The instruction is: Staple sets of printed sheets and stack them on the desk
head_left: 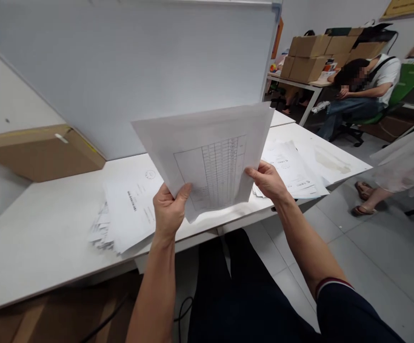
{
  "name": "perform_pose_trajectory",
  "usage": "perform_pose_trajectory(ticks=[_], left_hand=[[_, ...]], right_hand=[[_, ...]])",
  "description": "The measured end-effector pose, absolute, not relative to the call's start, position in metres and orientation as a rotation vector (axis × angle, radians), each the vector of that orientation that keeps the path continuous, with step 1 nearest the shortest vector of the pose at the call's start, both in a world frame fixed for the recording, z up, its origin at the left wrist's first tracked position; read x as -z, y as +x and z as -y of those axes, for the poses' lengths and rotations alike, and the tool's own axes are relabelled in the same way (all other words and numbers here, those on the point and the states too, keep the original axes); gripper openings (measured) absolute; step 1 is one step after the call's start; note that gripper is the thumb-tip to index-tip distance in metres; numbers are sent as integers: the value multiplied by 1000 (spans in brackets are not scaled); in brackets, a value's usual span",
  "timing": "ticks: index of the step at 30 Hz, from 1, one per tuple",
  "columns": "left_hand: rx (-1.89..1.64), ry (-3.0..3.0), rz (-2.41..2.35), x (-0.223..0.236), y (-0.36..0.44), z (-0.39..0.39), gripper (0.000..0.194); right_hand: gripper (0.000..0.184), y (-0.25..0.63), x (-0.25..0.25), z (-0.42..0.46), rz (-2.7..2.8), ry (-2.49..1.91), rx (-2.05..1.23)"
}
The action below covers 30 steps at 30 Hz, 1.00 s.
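Raised above the table's front edge is a sheaf of paper sheets [214,157], its near face printed with a table of columns and rows. My left hand [170,208] grips its left side, thumb on the near face. On the opposite side my right hand [267,180] pinches the paper the same way. The fingers behind the sheets are hidden. To the left lies a paper stack [132,205] with uneven edges, its top sheet bearing a barcode and a round stamp. Another paper stack [292,169] lies right of my right hand, partly behind the held sheets.
A whiteboard [139,71] stands behind the white table [50,214], with a cardboard box [43,152] at its left. At the back right a person [371,90] sits on a green chair near stacked boxes [310,57]. Another person's feet [367,200] show at the right.
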<state>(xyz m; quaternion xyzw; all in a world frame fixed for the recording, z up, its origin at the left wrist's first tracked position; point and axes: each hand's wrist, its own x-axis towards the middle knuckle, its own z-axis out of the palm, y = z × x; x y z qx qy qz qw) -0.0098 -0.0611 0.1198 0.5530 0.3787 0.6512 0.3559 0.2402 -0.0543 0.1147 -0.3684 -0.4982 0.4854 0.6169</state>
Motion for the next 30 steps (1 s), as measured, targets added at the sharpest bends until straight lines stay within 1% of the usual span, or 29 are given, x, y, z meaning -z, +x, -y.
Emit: perform_pose_trajectory(ticks=[3,7,9,14,18,22,25,27,29,30], left_hand=[[-1655,1416,-960,-113,-10,57,39],[-1510,1363,-966,-98,-9,52,49],[-1477,1353,-982,-94,-9,49,51],[-1470,1331,-1011,-91,-10,45,45],[-1396,1303,-1011,-88,-10,43,39],[-1451,1286,-1026,-89,-7,45,37],[-1488,1239,-1028,-90,-4,45,34],[-1495,1219,-974,-89,-5,43,34],[-1528,1204,-892,-89,-10,41,39],[-1569,1202,-866,-90,-13,40,46]], right_hand=[[32,239,-103,54,1174,-848,-1072],[34,236,-75,52,1197,-877,-1143],[34,236,-68,51,1213,-874,-1164],[34,239,-67,51,1233,-882,-1126],[37,239,-62,51,1247,-923,-1173],[34,237,-56,50,1278,-978,-1190],[30,239,-68,49,1348,-1092,-1093],[28,246,-90,51,1438,-1161,-930],[25,257,-122,57,1582,-1213,-721],[24,262,-141,60,1677,-1239,-620]])
